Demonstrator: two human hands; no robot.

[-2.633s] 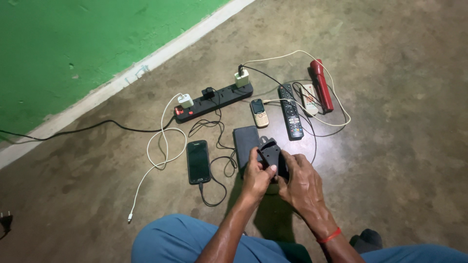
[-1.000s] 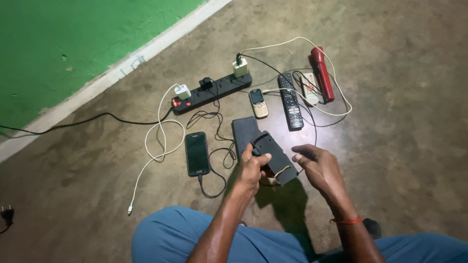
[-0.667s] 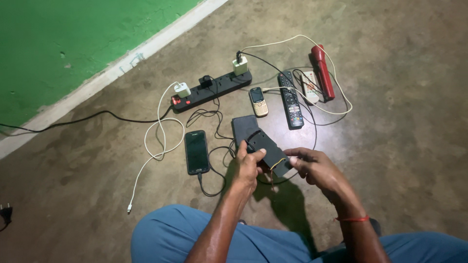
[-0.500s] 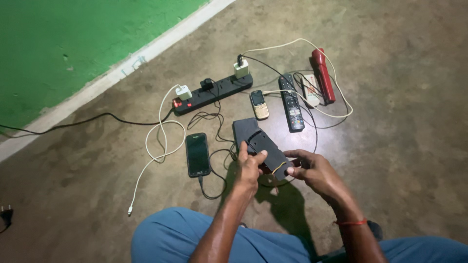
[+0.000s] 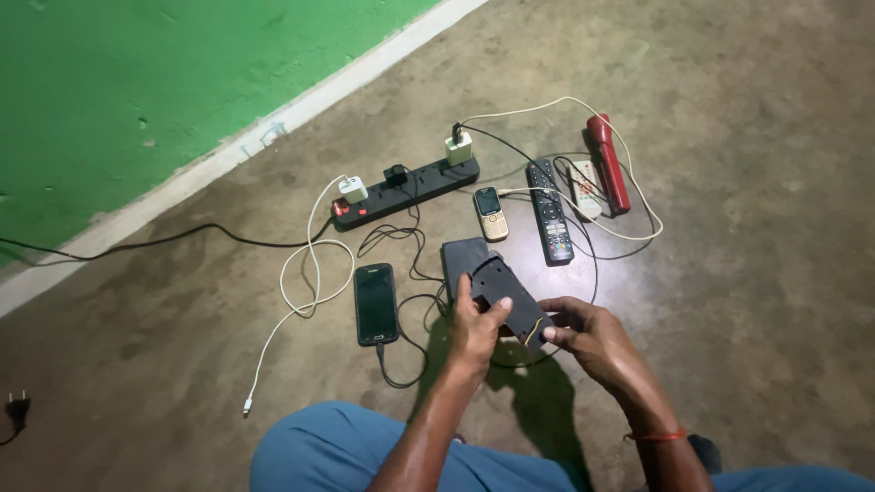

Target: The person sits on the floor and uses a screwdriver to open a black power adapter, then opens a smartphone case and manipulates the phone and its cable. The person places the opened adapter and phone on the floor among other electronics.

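Note:
My left hand (image 5: 476, 330) grips a long black device (image 5: 510, 293) from its near side, thumb on top. At the device's right end, where a thin yellow band wraps it, the fingers of my right hand (image 5: 588, 335) pinch it. The device is held just above the floor, over a dark flat box (image 5: 458, 255). A black smartphone (image 5: 375, 302) lies left of my hands with a black cable plugged in.
A black power strip (image 5: 406, 189) with white chargers sits farther out. A small keypad phone (image 5: 490, 211), a black remote (image 5: 549, 210), a white remote (image 5: 583, 189) and a red flashlight (image 5: 609, 160) lie beyond. White cables loop across the concrete floor. My blue-trousered legs are at the bottom.
My right hand, which was apart from the device a second ago, has come in and taken hold of its right end. The left hand has kept its grip.

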